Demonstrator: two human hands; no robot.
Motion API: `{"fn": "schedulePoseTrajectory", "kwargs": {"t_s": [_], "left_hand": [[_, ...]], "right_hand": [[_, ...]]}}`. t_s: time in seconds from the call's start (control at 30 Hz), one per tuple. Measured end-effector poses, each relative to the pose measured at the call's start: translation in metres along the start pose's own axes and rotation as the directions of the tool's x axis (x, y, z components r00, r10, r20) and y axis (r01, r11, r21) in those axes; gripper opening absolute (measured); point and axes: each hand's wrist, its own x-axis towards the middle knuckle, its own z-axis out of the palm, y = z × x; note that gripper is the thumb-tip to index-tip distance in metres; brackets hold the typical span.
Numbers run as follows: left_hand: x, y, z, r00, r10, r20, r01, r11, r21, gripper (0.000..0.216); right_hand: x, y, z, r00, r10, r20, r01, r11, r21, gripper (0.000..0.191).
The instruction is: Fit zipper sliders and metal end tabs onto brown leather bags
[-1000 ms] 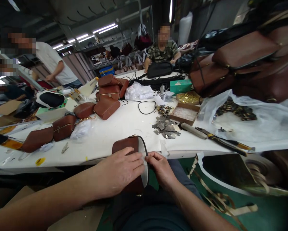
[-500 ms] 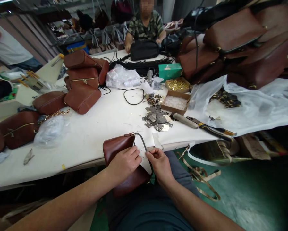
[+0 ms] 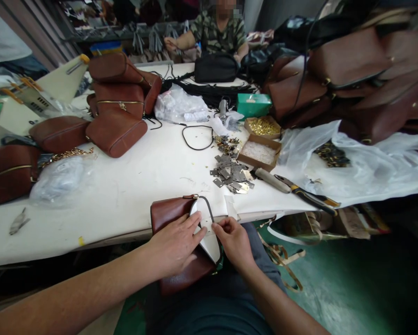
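A brown leather bag rests at the table's front edge and over my lap. Its flap is turned up, showing a white inner face with a dark rim. My left hand lies across the bag with its fingers spread, the tips touching the white face. Thumb and forefinger of my right hand pinch the flap's dark rim on the right side. Whatever may be between those fingertips besides the rim is too small to see.
Thin metal plates lie in a pile beyond the bag. A hammer and pliers are to their right. Brown bags stand at left, more at right. Across the table sits a person.
My left hand's fingers have spread and shifted, baring more of the flap's white face. My right hand keeps its pinch. The view has turned slightly; the person opposite has moved one arm outward.
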Motion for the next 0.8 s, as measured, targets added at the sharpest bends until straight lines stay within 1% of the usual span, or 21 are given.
{"fn": "schedulePoseTrajectory", "kwargs": {"t_s": [0.07,0.1,0.17,0.23,0.27,0.33,0.37,0.43,0.53,0.6,0.63,0.7,0.77,0.8], "left_hand": [[-0.002,0.001,0.003,1.0,-0.02,-0.013,0.02,0.999,-0.035,0.075],[-0.003,0.001,0.004,0.999,-0.027,-0.024,0.026,0.998,-0.049,0.074],[-0.004,0.002,0.005,0.998,-0.032,-0.046,0.029,0.997,-0.069,0.071],[-0.005,0.002,0.005,0.998,-0.034,-0.06,0.029,0.996,-0.084,0.07],[-0.005,0.002,0.005,0.997,-0.036,-0.063,0.03,0.996,-0.089,0.069],[-0.006,0.003,0.004,0.997,-0.035,-0.064,0.029,0.995,-0.092,0.068],[-0.006,0.003,0.004,0.997,-0.034,-0.064,0.028,0.995,-0.092,0.068],[-0.006,0.003,0.004,0.997,-0.035,-0.067,0.029,0.996,-0.089,0.069],[-0.007,0.003,0.004,0.996,-0.034,-0.087,0.027,0.996,-0.081,0.07],[-0.008,0.002,0.003,0.995,-0.03,-0.093,0.023,0.997,-0.067,0.068],[-0.008,0.002,0.002,0.995,-0.026,-0.094,0.02,0.998,-0.061,0.067],[-0.008,0.002,0.001,0.995,-0.019,-0.096,0.014,0.999,-0.053,0.067],[-0.008,0.001,-0.001,0.995,-0.013,-0.103,0.008,0.999,-0.053,0.066],[-0.008,0.001,-0.002,0.994,-0.015,-0.108,0.009,0.998,-0.056,0.065]], "right_hand": [[0.009,-0.013,-0.022,0.996,-0.06,0.069,0.072,0.98,-0.186,0.029],[0.017,-0.02,-0.034,0.993,-0.102,0.067,0.116,0.956,-0.269,0.029],[0.039,-0.036,-0.056,0.974,-0.226,0.001,0.206,0.886,-0.416,0.029],[0.067,-0.049,-0.071,0.932,-0.36,-0.044,0.274,0.78,-0.563,0.028],[0.08,-0.053,-0.075,0.915,-0.401,-0.045,0.286,0.723,-0.629,0.028],[0.103,-0.055,-0.077,0.908,-0.417,-0.036,0.261,0.63,-0.732,0.029],[0.112,-0.054,-0.077,0.913,-0.407,-0.031,0.24,0.598,-0.765,0.029],[0.122,-0.05,-0.074,0.92,-0.392,-0.031,0.216,0.568,-0.794,0.029],[0.127,-0.047,-0.076,0.914,-0.405,-0.02,0.24,0.581,-0.778,0.025],[0.126,-0.05,-0.08,0.921,-0.389,-0.018,0.249,0.623,-0.741,0.023],[0.123,-0.053,-0.082,0.93,-0.368,-0.015,0.25,0.66,-0.708,0.023],[0.111,-0.06,-0.081,0.952,-0.307,-0.011,0.242,0.77,-0.591,0.025],[0.089,-0.063,-0.072,0.974,-0.227,0.022,0.218,0.895,-0.389,0.03],[0.075,-0.063,-0.064,0.981,-0.186,0.062,0.196,0.941,-0.275,0.036]]}}
